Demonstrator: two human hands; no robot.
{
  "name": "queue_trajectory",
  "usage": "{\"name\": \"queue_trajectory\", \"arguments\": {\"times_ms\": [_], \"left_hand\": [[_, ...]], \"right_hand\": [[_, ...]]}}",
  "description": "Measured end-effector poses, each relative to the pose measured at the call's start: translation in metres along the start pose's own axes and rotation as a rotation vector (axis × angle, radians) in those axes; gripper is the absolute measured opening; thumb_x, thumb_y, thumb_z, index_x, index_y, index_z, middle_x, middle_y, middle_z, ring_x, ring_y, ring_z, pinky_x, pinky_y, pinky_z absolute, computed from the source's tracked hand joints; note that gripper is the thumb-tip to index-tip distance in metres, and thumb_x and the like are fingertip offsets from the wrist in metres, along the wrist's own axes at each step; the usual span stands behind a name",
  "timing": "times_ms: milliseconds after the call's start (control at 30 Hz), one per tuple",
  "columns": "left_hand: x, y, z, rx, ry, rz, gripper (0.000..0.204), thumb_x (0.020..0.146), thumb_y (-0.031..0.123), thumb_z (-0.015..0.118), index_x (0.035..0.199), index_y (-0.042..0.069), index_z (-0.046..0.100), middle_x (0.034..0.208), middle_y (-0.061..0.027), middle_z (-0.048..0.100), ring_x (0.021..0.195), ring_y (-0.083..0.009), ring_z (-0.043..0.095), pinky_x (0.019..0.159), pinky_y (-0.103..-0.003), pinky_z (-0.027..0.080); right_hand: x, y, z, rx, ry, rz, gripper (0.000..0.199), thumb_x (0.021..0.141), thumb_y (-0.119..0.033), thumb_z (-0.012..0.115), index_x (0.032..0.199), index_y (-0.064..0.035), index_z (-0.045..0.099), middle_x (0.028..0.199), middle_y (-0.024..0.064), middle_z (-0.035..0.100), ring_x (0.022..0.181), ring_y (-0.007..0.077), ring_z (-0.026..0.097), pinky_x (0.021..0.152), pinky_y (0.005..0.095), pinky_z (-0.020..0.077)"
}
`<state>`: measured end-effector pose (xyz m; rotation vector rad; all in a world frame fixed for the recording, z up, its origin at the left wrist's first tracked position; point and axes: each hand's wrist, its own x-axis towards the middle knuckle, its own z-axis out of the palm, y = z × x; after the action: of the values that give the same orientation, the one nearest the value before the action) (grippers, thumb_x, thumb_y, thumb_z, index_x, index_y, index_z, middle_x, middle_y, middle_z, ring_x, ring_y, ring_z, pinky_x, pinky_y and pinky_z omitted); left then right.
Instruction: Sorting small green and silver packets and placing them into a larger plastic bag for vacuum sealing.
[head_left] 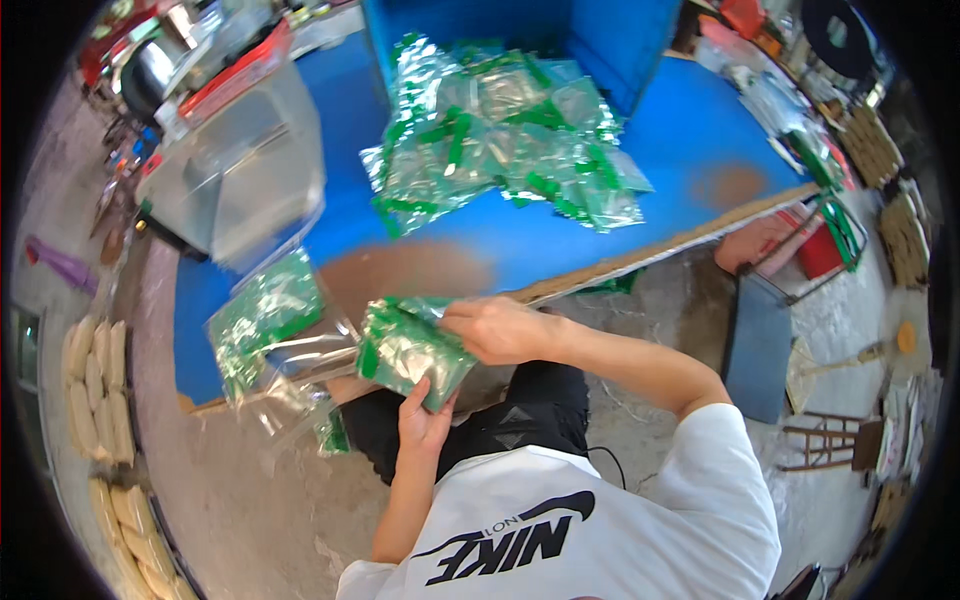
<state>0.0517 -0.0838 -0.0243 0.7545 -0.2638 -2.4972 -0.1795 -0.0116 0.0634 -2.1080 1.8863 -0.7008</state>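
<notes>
A stack of clear plastic packets with green edges (412, 350) is held above my lap, just off the table's front edge. My left hand (425, 425) grips the stack from below, its thumb lying on the front. At the stack's upper right corner, my right hand (495, 330) has its fingers closed on a packet's edge; exactly how many packets it pinches is hidden. To the left of the stack, a larger clear bag (275, 315) with green packets in it lies over the table's front edge. A loose heap of similar packets (500, 145) spreads farther back.
The heap spills from a blue box (625, 50) on the blue tabletop (680, 150), whose front edge is worn. A translucent plastic bin (250, 165) stands at the left. Beyond the table's right end are a dark blue panel (757, 345) and a wooden stool (840, 443).
</notes>
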Motion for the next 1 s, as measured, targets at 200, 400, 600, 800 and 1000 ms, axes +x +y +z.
{"name": "queue_trajectory", "arguments": {"times_ms": [200, 400, 600, 800, 1000], "left_hand": [[-0.008, 0.008, 0.011, 0.005, -0.083, -0.032, 0.057, 0.093, 0.01, 0.061, 0.145, 0.002, 0.038, 0.143, -0.018, 0.049, 0.133, -0.0405, 0.047, 0.114, -0.064, 0.036], [-0.002, 0.007, -0.013, 0.106, -0.07, -0.018, 0.049, 0.094, 0.015, 0.063, 0.14, 0.008, 0.046, 0.136, -0.0135, 0.057, 0.125, -0.0347, 0.057, 0.103, -0.055, 0.05], [-0.005, 0.014, -0.016, 0.129, -0.146, -0.038, 0.053, 0.091, 0.016, 0.068, 0.14, 0.009, 0.047, 0.135, -0.0129, 0.058, 0.125, -0.0339, 0.057, 0.104, -0.054, 0.05], [-0.008, 0.013, 0.005, 0.164, -0.15, 0.03, 0.056, 0.09, 0.014, 0.069, 0.14, 0.005, 0.046, 0.135, -0.0133, 0.058, 0.124, -0.0331, 0.057, 0.108, -0.052, 0.046], [-0.012, 0.025, -0.019, 0.157, -0.075, 0.127, 0.054, 0.089, 0.008, 0.065, 0.14, 0.002, 0.046, 0.133, -0.0143, 0.059, 0.125, -0.0348, 0.056, 0.109, -0.052, 0.045]], "right_hand": [[-0.025, 0.126, -0.095, -0.27, 0.981, 0.334, 0.047, 0.089, -0.035, 0.068, 0.127, -0.0077, 0.061, 0.129, 0.0235, 0.059, 0.121, 0.0406, 0.055, 0.1, 0.0487, 0.0439], [-0.061, 0.182, -0.06, -0.474, 0.343, 0.964, 0.094, 0.085, -0.081, 0.043, 0.157, -0.0229, 0.029, 0.156, 0.0309, 0.028, 0.141, 0.0565, 0.026, 0.108, 0.0712, 0.0218], [0.058, 0.099, -0.067, -0.331, -0.021, 1.086, 0.095, 0.091, -0.077, 0.035, 0.149, -0.0013, 0.039, 0.139, 0.0279, 0.05, 0.122, 0.0478, 0.052, 0.079, 0.056, 0.0563], [0.077, 0.169, -0.029, 0.243, 0.181, 0.735, 0.075, 0.098, -0.057, 0.046, 0.135, 0.0085, 0.05, 0.127, 0.0279, 0.058, 0.111, 0.0407, 0.061, 0.088, 0.0497, 0.0543], [0.011, 0.061, -0.046, 0.021, 0.551, 0.39, 0.051, 0.098, -0.033, 0.055, 0.135, 0.002, 0.053, 0.133, 0.0224, 0.054, 0.126, 0.0408, 0.05, 0.107, 0.0525, 0.0399]]}}
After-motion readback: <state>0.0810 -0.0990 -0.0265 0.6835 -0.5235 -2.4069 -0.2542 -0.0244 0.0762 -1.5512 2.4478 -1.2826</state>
